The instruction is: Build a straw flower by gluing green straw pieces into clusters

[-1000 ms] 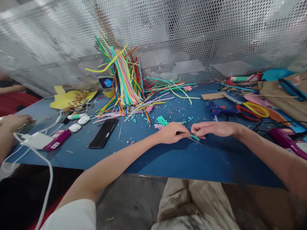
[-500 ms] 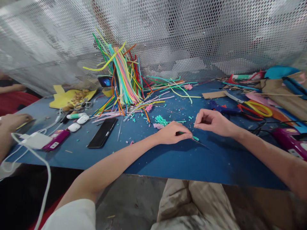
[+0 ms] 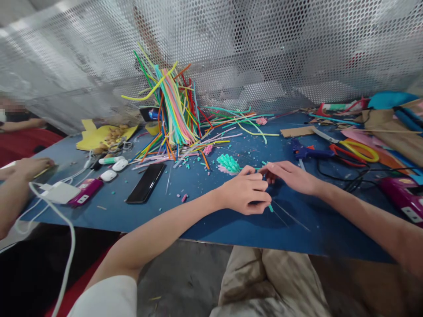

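My left hand (image 3: 249, 192) is closed, and the end of a teal pipe cleaner (image 3: 271, 208) sticks out below its fingers. Right against it is my right hand (image 3: 287, 175), its fingers curled in at the left hand's fingertips. What the right fingers pinch is hidden, though a bit of teal shows just above them. Thin clear strands (image 3: 291, 215) trail from below the hands over the blue table. Just left of the hands lies a teal cluster of short pipe cleaner pieces (image 3: 228, 162), with pale pink ones under it.
A tall bundle of coloured pipe cleaners (image 3: 175, 105) stands at the back. A phone (image 3: 145, 183) lies left, by earbud cases and a purple power strip (image 3: 86, 192). On the right are a blue glue gun (image 3: 310, 152) and yellow-handled scissors (image 3: 358, 150). Another person's hand (image 3: 33, 166) rests far left.
My left hand has turned and curled more, moving slightly nearer the front edge. My right hand has come left to meet it. The view has shifted a little.
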`<state>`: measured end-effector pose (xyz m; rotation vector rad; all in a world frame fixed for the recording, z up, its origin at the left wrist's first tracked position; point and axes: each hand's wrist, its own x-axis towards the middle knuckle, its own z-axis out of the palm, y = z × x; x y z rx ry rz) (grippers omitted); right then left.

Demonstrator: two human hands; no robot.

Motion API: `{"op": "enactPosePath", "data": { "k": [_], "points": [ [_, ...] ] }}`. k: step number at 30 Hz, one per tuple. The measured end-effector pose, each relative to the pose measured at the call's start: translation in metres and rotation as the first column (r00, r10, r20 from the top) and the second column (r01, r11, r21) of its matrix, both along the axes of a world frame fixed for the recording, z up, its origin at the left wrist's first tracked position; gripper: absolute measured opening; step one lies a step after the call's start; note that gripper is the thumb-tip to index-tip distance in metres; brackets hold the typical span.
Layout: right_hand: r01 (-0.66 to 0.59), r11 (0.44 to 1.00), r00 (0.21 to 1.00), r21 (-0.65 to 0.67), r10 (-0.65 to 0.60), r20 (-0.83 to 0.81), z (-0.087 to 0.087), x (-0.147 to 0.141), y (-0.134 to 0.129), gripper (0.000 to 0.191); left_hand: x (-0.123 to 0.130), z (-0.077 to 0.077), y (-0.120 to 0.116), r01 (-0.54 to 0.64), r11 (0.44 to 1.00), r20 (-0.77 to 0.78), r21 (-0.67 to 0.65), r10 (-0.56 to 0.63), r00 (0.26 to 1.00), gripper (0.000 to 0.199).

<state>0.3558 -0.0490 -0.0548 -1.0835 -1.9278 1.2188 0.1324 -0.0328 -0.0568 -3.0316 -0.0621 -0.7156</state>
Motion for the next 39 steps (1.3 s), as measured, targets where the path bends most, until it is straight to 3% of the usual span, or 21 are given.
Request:
{"op": "enactPosePath", "data": {
  "k": [2, 5, 11, 16, 19, 23, 27, 30, 36, 39],
  "points": [
    [-0.055, 0.995, 0.998, -0.088, 0.053, -0.018, 0.001, -0.009, -0.008, 0.055, 0.002, 0.000, -0.005, 0.069, 0.997, 0.008, 0.037, -0.069, 0.998, 0.023],
    [-0.104, 0.971, 0.980, -0.214, 0.063, -0.189, 0.002, -0.020, -0.017, 0.045, 0.006, 0.001, -0.011, 0.159, 0.986, 0.012, 0.053, -0.160, 0.987, 0.032],
    [-0.245, 0.838, 0.876, -0.488, -0.025, -0.482, 0.003, -0.028, -0.026, 0.030, 0.010, 0.007, -0.021, 0.155, 0.986, -0.015, -0.055, -0.156, 0.988, 0.036],
    [-0.159, 0.833, 0.836, -0.530, -0.172, -0.521, 0.001, -0.030, -0.023, 0.019, 0.010, 0.004, -0.020, 0.130, 0.989, -0.004, -0.067, -0.130, 0.991, 0.020],
    [-0.082, 0.865, 0.796, -0.494, -0.241, -0.555, 0.000, -0.028, -0.018, 0.018, 0.006, 0.001, -0.014, 0.110, 0.993, -0.042, -0.034, -0.112, 0.993, 0.013],
    [0.079, 0.905, 0.695, -0.418, -0.351, -0.628, 0.002, -0.017, -0.008, 0.018, 0.003, -0.001, -0.005, -0.034, 0.999, -0.016, -0.011, 0.034, 0.999, 0.028],
    [0.235, 0.886, 0.599, -0.401, -0.457, -0.658, 0.003, -0.005, 0.000, 0.013, 0.001, -0.001, 0.004, -0.266, 0.948, 0.113, -0.174, 0.287, 0.951, 0.034],
    [0.267, 0.873, 0.580, -0.408, -0.484, -0.656, 0.004, -0.004, 0.000, 0.010, -0.001, 0.000, 0.010, -0.345, 0.908, 0.202, -0.236, 0.393, 0.897, 0.052],
    [0.187, 0.887, 0.612, -0.423, -0.442, -0.656, 0.004, -0.017, -0.013, 0.014, -0.007, 0.002, 0.008, -0.489, 0.872, 0.482, -0.020, 0.437, 0.759, 0.047],
    [0.153, 0.890, 0.631, -0.430, -0.423, -0.650, 0.001, -0.020, -0.015, 0.018, -0.007, 0.001, 0.008, -0.507, 0.860, 0.484, 0.060, 0.419, 0.768, 0.045]
  ]
}}
